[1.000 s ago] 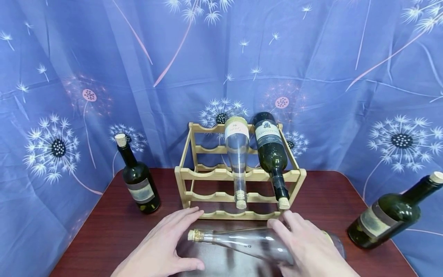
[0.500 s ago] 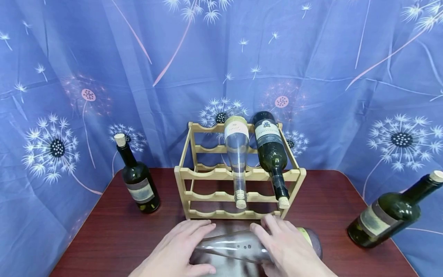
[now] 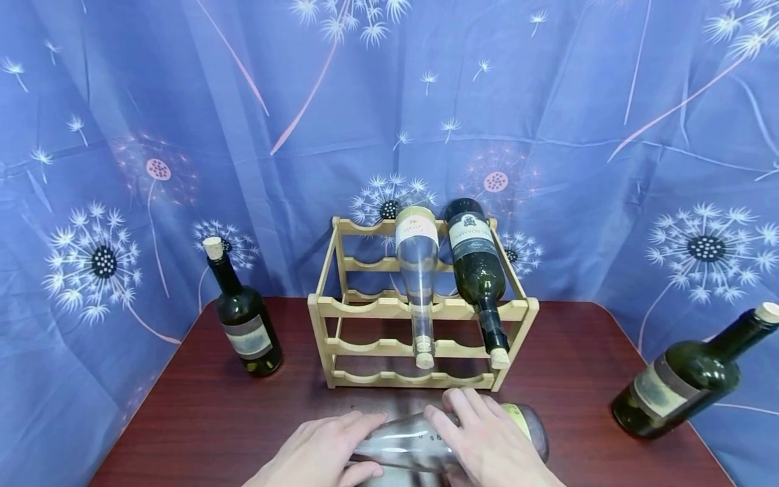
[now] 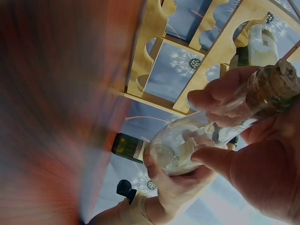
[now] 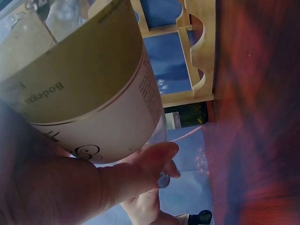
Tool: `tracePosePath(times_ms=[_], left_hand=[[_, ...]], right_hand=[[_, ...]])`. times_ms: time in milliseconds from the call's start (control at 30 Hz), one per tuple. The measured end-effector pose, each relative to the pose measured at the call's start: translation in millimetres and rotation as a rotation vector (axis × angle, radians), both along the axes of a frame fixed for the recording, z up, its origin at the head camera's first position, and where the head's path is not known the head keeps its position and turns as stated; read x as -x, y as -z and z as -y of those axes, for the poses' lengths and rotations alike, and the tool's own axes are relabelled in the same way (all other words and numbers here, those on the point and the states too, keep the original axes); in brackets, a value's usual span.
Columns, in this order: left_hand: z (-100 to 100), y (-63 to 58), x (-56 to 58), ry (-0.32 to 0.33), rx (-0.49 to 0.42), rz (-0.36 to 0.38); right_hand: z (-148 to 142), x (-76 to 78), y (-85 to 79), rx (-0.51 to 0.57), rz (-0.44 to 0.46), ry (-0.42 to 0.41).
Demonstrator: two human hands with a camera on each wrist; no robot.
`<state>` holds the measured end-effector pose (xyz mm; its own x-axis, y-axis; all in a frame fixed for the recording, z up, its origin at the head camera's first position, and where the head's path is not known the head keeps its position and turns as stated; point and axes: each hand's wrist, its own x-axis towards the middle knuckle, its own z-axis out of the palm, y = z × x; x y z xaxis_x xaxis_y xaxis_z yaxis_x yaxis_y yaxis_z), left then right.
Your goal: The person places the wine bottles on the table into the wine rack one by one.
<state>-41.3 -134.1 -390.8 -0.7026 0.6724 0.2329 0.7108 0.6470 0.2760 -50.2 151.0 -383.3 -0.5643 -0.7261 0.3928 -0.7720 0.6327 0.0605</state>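
With your left hand [image 3: 322, 446] wrapped round the neck and your right hand [image 3: 487, 439] gripping the label end of the clear glass, cork-stoppered bottle [image 3: 403, 438] sideways between them, you probably do best supporting both ends evenly, clear of the pale wooden scalloped rack [image 3: 389, 309] beyond your hands.

Five bottles are in view around one wooden rack [image 3: 365, 308]: two in its top row, a clear racked bottle [image 3: 418, 260] and a dark racked bottle [image 3: 479, 270]; one green bottle [image 3: 246, 325] to its left; another green bottle [image 3: 675, 385] to its right; one lying bottle [image 3: 402, 441] before it. Five corks, one per bottle. Before the rack, two hands: one left hand [image 3: 322, 450], one right hand [image 3: 487, 443].
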Motion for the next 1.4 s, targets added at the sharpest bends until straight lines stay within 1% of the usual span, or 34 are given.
tracePosePath(times_ms=[67,200,300,433,533,600,700,867,1000,1200,1400], left_hand=[[0,0.5,0.0,-0.001,0.007,-0.001],[0,0.9,0.3,-0.011,0.011,-0.035],[1,0.5,0.9,-0.017,0.007,-0.069],[3,-1.0,2.9,-0.025,0.011,-0.075],[6,-3.0,4.4,-0.035,0.013,-0.069],[8,-4.2,4.9,-0.042,0.012,-0.083],[12,-5.7,6.0,-0.049,0.008,-0.082],[16,-8.8,7.3,-0.067,0.004,-0.058],[19,-10.6,7.6,-0.072,-0.002,-0.041],[25,-12.4,8.1,-0.084,-0.013,-0.038],[30,-17.4,8.9,-0.118,0.006,0.076]], right_hand=[[0,0.1,0.8,0.012,-0.004,0.0],[-1,1.6,0.3,0.04,-0.002,-0.001],[-3,2.8,-2.3,0.045,0.042,0.01],[-8,4.6,-6.0,0.023,0.089,0.063],[-13,7.6,-9.2,0.001,0.104,0.11],[-18,10.2,-11.7,-0.02,0.122,0.141],[-24,14.9,-15.4,-0.028,0.145,0.166],[-35,19.0,-20.4,-0.006,0.164,0.2],[-41,19.7,-21.8,0.003,0.148,0.226],[-49,22.6,-23.0,0.048,0.104,0.182],[-52,23.3,-24.6,0.061,0.097,0.168]])
